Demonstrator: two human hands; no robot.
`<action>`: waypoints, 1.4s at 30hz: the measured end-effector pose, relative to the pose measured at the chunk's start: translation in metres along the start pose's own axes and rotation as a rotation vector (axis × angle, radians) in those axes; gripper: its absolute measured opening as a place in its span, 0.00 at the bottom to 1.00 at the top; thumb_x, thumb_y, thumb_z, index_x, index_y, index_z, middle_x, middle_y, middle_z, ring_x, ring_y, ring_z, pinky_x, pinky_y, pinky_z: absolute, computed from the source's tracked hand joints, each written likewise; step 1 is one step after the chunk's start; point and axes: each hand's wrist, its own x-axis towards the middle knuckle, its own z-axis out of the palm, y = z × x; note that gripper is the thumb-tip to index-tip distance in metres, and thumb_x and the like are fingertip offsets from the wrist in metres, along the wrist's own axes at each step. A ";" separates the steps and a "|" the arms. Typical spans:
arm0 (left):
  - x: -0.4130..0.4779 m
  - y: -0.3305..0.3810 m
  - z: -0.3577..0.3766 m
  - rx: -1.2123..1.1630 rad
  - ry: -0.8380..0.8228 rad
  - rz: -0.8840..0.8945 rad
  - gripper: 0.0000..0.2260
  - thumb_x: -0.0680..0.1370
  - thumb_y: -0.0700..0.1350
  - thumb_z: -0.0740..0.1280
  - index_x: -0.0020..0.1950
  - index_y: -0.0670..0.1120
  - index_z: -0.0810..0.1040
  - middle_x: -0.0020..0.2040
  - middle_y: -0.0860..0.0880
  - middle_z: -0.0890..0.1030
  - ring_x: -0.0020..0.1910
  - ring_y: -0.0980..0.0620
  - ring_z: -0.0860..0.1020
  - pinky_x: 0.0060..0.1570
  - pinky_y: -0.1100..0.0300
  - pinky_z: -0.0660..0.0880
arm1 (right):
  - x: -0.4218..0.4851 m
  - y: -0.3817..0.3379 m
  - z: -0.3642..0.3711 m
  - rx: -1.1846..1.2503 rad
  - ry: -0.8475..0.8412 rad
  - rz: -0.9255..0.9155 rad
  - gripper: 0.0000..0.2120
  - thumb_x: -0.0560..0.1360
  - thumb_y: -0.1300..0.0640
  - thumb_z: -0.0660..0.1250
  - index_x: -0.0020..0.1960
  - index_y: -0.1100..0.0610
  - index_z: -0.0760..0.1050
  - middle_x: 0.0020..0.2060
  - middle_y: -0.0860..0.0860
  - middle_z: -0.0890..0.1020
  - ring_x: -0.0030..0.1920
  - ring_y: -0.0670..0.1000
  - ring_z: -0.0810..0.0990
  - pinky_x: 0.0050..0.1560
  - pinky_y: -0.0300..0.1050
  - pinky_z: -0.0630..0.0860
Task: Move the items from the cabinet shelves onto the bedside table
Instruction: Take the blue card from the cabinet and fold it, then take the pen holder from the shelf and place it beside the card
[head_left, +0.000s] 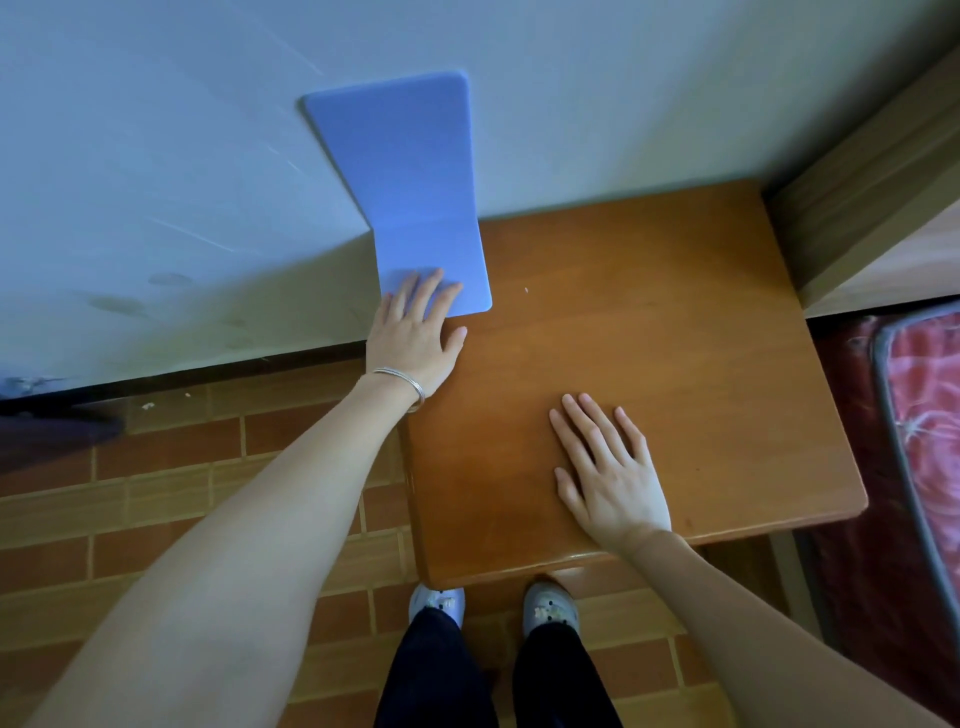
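1 blue bookend (400, 171) under l hand (413, 340)

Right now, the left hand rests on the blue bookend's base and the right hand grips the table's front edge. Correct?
No. Head view: the right hand lies flat on the bedside table top, gripping nothing; the left hand is on the blue bookend.

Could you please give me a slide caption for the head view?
On the bedside table, the right hand lies flat while the left hand touches the base of the blue bookend.
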 end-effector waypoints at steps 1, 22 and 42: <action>0.003 0.003 -0.003 0.005 0.035 -0.002 0.21 0.79 0.53 0.57 0.71 0.50 0.63 0.74 0.48 0.61 0.72 0.44 0.57 0.67 0.49 0.59 | 0.000 0.000 0.000 0.003 0.000 0.001 0.27 0.77 0.48 0.52 0.74 0.55 0.58 0.73 0.53 0.61 0.74 0.51 0.55 0.72 0.56 0.54; -0.034 0.178 -0.292 0.008 0.221 0.925 0.22 0.71 0.55 0.57 0.57 0.47 0.80 0.52 0.47 0.82 0.55 0.46 0.78 0.59 0.48 0.71 | -0.099 0.015 -0.310 -0.120 0.181 0.488 0.36 0.66 0.47 0.71 0.71 0.54 0.63 0.65 0.52 0.73 0.66 0.53 0.70 0.67 0.55 0.63; -0.532 0.396 -0.412 -0.259 0.085 2.339 0.21 0.70 0.57 0.58 0.54 0.47 0.81 0.51 0.46 0.82 0.53 0.42 0.79 0.54 0.47 0.74 | -0.595 -0.412 -0.383 -0.306 0.255 1.919 0.30 0.72 0.39 0.58 0.70 0.51 0.64 0.64 0.50 0.74 0.65 0.51 0.71 0.66 0.53 0.65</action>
